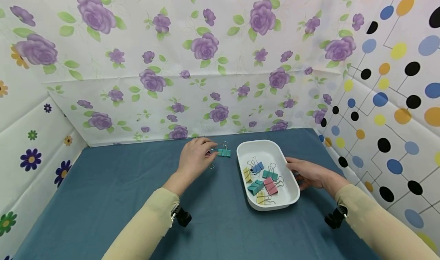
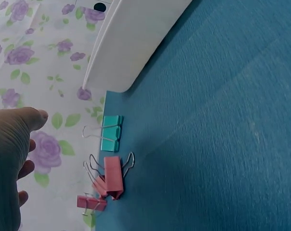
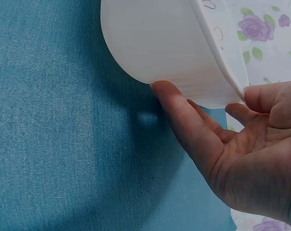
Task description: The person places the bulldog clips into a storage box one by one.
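your left hand (image 1: 195, 156) sits a bit left of centre in the head view, below the middle of the frame; fingers loosely bent, thumb held apart, no clip in its grasp that I can see; it's near the loose binder clips, and it covers most of them from up top. left wrist view helps: teal clip (image 2: 112, 134) a little above the middle of the frame, left of centre, then a standing pink clip (image 2: 113, 174) lower down with a second pink clip (image 2: 100, 185) tucked just beside it, can't tell if they touch; a smaller pink clip (image 2: 91, 202) is near the lower left.

your right hand (image 1: 306, 172) is right of centre in the head view, partly closed, gripping the right side of the white tray (image 1: 262, 151); the right wrist view puts its fingers at the rim and under the outer wall. tray's just right of centre, on or over the blue cloth (image 1: 137, 195), can't tell which; inside you've got a blue clip (image 1: 257, 167), two yellow clips (image 1: 247, 174), two teal ones and a pink one, all bunched toward the lower half.
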`<action>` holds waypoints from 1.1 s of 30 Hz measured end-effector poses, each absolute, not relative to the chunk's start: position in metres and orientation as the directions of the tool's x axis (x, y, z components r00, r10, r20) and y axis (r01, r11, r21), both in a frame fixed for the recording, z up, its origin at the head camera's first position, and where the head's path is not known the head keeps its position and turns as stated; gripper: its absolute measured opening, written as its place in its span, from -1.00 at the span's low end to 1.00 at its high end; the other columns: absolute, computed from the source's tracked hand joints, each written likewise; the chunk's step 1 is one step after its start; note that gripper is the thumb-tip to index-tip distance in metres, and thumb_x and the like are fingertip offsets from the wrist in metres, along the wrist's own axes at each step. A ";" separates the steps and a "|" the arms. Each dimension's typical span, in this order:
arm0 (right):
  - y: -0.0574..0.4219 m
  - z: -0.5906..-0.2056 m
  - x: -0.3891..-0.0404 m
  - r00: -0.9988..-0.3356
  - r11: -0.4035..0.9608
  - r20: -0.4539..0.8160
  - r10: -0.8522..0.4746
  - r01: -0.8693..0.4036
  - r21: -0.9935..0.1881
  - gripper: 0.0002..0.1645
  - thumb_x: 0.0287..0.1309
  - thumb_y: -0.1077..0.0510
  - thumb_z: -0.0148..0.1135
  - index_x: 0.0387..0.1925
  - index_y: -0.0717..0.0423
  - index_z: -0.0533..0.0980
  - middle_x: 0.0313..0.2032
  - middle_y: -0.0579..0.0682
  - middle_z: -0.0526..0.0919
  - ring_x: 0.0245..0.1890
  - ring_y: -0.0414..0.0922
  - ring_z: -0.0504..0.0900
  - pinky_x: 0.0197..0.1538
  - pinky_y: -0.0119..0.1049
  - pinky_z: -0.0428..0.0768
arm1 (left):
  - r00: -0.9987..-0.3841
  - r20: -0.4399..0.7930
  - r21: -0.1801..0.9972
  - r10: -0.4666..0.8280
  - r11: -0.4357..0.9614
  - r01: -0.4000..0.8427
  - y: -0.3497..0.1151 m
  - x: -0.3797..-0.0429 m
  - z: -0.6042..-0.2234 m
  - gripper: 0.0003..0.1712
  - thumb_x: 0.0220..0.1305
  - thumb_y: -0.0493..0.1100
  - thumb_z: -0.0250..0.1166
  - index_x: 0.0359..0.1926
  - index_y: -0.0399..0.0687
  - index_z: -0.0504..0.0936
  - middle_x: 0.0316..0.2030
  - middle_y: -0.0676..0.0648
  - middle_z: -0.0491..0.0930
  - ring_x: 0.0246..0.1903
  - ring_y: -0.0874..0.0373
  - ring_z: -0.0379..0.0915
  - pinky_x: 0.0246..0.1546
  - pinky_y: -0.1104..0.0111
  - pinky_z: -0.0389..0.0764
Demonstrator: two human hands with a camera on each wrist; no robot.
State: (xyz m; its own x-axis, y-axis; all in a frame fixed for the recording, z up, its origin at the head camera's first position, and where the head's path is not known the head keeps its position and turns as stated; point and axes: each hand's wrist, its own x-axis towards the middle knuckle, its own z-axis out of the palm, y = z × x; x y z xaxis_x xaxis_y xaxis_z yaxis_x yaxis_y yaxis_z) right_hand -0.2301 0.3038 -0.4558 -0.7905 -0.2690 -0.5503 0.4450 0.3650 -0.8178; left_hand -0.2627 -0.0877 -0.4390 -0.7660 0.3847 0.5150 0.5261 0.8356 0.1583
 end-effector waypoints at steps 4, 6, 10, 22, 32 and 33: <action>0.304 -0.457 -0.230 -0.791 0.365 -0.551 -0.264 0.447 -0.817 -0.35 0.39 -0.09 -0.14 0.42 -0.29 -0.05 0.18 0.18 0.30 -0.02 0.15 0.48 -0.26 0.10 0.57 | -0.776 0.503 0.156 0.379 0.844 0.513 -0.091 -0.263 -0.440 -0.67 0.11 0.07 0.35 -0.07 0.22 0.65 -0.10 0.11 0.53 -0.08 0.07 0.42 -0.07 0.15 0.45; 0.304 -0.457 -0.230 -0.792 0.365 -0.551 -0.263 0.448 -0.816 -0.35 0.39 -0.09 -0.14 0.42 -0.29 -0.05 0.19 0.18 0.30 -0.02 0.15 0.48 -0.26 0.10 0.57 | -0.786 0.492 0.149 0.375 0.853 0.500 -0.093 -0.264 -0.441 -0.66 0.10 0.07 0.35 -0.06 0.24 0.65 -0.09 0.11 0.52 -0.07 0.07 0.42 -0.06 0.14 0.44; 0.304 -0.458 -0.230 -0.794 0.362 -0.551 -0.256 0.450 -0.816 -0.36 0.39 -0.08 -0.13 0.42 -0.30 -0.03 0.18 0.17 0.32 -0.02 0.15 0.49 -0.27 0.10 0.58 | -0.802 0.470 0.145 0.368 0.864 0.482 -0.095 -0.265 -0.443 -0.65 0.10 0.09 0.35 -0.05 0.24 0.64 -0.08 0.11 0.51 -0.05 0.08 0.42 -0.05 0.12 0.44; 0.304 -0.457 -0.230 -0.798 0.357 -0.545 -0.255 0.446 -0.820 -0.36 0.39 -0.08 -0.12 0.42 -0.32 -0.02 0.17 0.16 0.34 -0.05 0.13 0.51 -0.28 0.09 0.58 | -0.860 0.390 0.154 0.329 0.898 0.413 -0.102 -0.265 -0.453 -0.68 0.12 0.14 0.32 -0.09 0.25 0.65 -0.07 0.07 0.52 -0.05 0.04 0.39 -0.02 0.03 0.39; 0.304 -0.457 -0.231 -0.798 0.358 -0.548 -0.252 0.449 -0.819 -0.36 0.39 -0.08 -0.12 0.42 -0.30 -0.02 0.18 0.16 0.33 -0.04 0.13 0.50 -0.27 0.09 0.58 | -0.871 0.360 0.118 0.333 0.910 0.397 -0.108 -0.266 -0.463 -0.69 0.13 0.05 0.33 -0.08 0.21 0.67 -0.11 0.03 0.52 -0.09 0.00 0.40 -0.05 0.04 0.40; 0.304 -0.457 -0.231 -0.797 0.357 -0.548 -0.252 0.450 -0.818 -0.36 0.39 -0.08 -0.12 0.42 -0.30 -0.02 0.18 0.16 0.33 -0.04 0.13 0.50 -0.27 0.09 0.58 | -0.872 0.356 0.113 0.336 0.911 0.397 -0.109 -0.266 -0.464 -0.71 0.13 0.05 0.33 -0.10 0.19 0.68 -0.12 0.03 0.52 -0.09 0.00 0.40 -0.04 0.04 0.40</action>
